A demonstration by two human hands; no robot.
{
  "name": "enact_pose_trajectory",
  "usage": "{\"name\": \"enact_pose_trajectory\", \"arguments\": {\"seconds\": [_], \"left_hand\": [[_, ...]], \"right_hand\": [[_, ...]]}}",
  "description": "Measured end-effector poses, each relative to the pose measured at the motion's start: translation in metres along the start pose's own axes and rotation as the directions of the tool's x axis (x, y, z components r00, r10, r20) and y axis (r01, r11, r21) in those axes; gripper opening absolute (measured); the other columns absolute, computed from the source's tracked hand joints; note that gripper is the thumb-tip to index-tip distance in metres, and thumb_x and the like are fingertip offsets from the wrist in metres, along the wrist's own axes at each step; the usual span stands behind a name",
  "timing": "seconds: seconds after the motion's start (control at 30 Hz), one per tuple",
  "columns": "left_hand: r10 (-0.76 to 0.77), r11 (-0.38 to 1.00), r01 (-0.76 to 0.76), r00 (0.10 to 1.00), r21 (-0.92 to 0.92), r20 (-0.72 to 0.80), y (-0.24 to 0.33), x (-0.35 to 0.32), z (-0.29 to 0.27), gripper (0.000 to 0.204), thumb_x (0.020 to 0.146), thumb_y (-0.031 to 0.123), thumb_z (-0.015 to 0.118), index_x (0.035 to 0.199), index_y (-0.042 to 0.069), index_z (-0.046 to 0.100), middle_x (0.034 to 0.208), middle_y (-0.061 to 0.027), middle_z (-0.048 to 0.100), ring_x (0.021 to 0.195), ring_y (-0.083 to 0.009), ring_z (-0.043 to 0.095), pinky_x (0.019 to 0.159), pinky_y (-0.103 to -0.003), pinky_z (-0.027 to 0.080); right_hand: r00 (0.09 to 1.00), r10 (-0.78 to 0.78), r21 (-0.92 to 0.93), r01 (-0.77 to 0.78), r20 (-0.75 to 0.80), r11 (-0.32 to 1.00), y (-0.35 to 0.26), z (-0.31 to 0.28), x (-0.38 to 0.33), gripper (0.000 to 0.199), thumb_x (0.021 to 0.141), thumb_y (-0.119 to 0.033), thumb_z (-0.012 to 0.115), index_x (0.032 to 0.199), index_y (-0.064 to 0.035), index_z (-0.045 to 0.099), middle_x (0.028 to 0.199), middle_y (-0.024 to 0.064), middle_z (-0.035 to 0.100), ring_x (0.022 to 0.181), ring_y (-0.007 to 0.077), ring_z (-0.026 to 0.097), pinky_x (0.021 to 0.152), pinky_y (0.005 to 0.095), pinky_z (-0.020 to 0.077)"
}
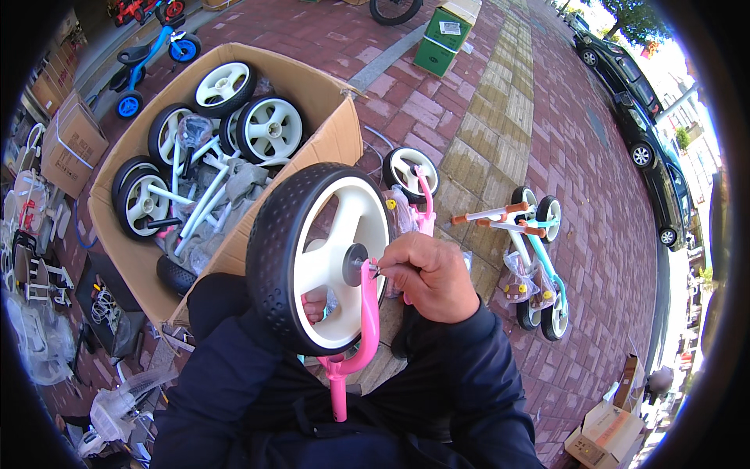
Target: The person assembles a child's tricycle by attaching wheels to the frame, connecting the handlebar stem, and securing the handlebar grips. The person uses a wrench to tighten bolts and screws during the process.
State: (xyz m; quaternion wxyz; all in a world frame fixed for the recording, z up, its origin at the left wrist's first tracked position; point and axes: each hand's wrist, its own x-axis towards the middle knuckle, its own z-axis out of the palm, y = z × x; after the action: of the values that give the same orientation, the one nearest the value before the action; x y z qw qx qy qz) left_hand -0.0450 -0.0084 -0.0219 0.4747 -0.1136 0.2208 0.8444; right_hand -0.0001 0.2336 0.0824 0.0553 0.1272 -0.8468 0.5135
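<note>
The right hand (428, 275) pinches a small part at the hub of the wheel (320, 258) in the pink fork (366, 324), so the left hand (314, 309), gripping through the spokes, should steady it squarely.

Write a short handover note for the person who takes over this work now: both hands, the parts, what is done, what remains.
Right hand: fingertips pinch a small part at the hub of the white wheel with black tyre.
Left hand: mostly hidden behind the wheel, fingers show through the spokes.
Done: wheel sits in the pink metal fork.
Left: axle fastening looks unfinished.
More wheels and frames lie in the open cardboard box.
</note>
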Motion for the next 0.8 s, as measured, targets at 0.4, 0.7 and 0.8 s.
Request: {"name": "enact_pose_trajectory", "arguments": {"seconds": [0.4, 0.7, 0.8], "left_hand": [[-0.043, 0.998, 0.046, 0.995, -0.034, 0.085, -0.001, 0.005, -0.018, 0.041, 0.103, 0.038, 0.052, 0.131, 0.008, 0.055, 0.058, 0.0001, 0.049, 0.04, -0.0101, 0.042, 0.038, -0.023, 0.032], [-0.045, 0.999, 0.046, 0.996, -0.013, 0.081, 0.004, 0.004, -0.005, 0.035, 0.102, 0.031, 0.055, 0.127, 0.006, 0.057, 0.063, 0.0005, 0.054, 0.043, -0.0085, 0.047, 0.039, -0.02, 0.038], [0.002, 0.997, -0.002, 1.0, 0.075, -0.002, 0.004, 0.0, 0.013, 0.033, 0.102, 0.028, 0.057, 0.125, 0.005, 0.058, 0.066, 0.0007, 0.056, 0.044, -0.0071, 0.049, 0.04, -0.019, 0.04]], "right_hand": [[0.973, -0.229, -0.18, 0.22, -0.029, 0.959, 0.007, 0.005, 0.002, 0.022, 0.078, 0.01, 0.069, 0.094, -0.0046, 0.073, 0.091, 0.0095, 0.07, 0.081, 0.0265, 0.07, 0.07, 0.033, 0.0559], [0.972, -0.227, -0.207, 0.21, -0.061, 0.956, 0.008, 0.009, -0.003, 0.019, 0.08, 0.001, 0.076, 0.099, -0.0028, 0.075, 0.093, 0.0122, 0.072, 0.081, 0.0272, 0.071, 0.07, 0.0331, 0.0566], [0.972, -0.228, -0.22, 0.211, -0.052, 0.952, 0.007, 0.01, -0.004, 0.025, 0.078, -0.001, 0.079, 0.102, -0.0032, 0.075, 0.094, 0.0124, 0.072, 0.081, 0.0267, 0.071, 0.07, 0.0328, 0.0566]]}}
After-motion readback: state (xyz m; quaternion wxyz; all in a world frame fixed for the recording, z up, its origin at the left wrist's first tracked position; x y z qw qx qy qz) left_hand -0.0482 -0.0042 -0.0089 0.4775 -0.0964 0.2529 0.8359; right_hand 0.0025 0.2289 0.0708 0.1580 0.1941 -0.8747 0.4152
